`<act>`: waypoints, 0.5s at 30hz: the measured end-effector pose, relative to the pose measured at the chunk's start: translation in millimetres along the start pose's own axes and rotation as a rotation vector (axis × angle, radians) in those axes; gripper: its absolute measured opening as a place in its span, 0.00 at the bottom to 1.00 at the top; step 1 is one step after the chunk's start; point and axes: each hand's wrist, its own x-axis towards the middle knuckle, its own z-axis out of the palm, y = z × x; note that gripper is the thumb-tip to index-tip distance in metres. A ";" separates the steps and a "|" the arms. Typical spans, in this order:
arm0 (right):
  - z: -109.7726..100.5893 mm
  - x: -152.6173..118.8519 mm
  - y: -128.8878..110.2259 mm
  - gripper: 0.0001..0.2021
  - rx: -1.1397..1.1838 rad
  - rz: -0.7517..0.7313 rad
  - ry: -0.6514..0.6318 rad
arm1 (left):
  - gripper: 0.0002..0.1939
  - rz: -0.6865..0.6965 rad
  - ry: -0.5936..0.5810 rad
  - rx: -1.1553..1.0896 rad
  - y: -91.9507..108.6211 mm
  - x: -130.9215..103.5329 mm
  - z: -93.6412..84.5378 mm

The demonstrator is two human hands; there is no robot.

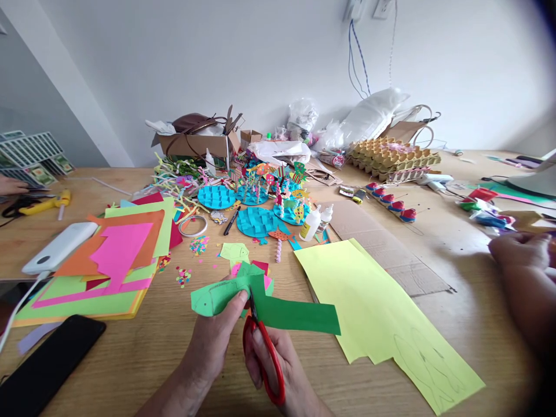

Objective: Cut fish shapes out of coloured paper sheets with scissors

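My left hand (212, 339) pinches a piece of green paper (299, 315) with a fish outline drawn in pencil on its left part. Red-handled scissors (278, 376) are in my right hand (282, 362), fingers through the loops. Their blades reach up into the green paper just right of my left thumb, and much of the blades is hidden by it. One strip of the paper sticks out to the right past the scissors. Behind it on the table lies a pale green fish cutout (234, 252), partly covered, with pink and dark red scraps.
Yellow-green paper (360, 289) with pencil drawings lies at right, partly over cardboard (382, 249). Coloured sheets (130, 243), a power bank (61, 248) and a phone (52, 370) are at left. Glue bottles (310, 225) stand beside blue discs (256, 222). Another person's hand (523, 252) is at right.
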 end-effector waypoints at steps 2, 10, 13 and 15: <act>-0.7 -0.3 0.2 0.25 -0.006 -0.003 -0.010 | 0.02 -0.032 -0.049 -0.061 -1.0 0.0 -1.3; 0.7 -2.3 -4.5 0.25 -0.036 0.010 -0.025 | 0.04 -0.044 -0.066 -0.088 -1.5 -1.6 -2.0; -1.0 -2.2 -1.5 0.24 -0.024 0.024 -0.039 | 0.04 -0.064 -0.056 -0.112 -1.9 -2.2 -1.7; -2.9 -2.0 1.0 0.23 -0.019 0.006 -0.062 | 0.03 -0.056 -0.054 -0.093 -1.8 -2.0 -1.1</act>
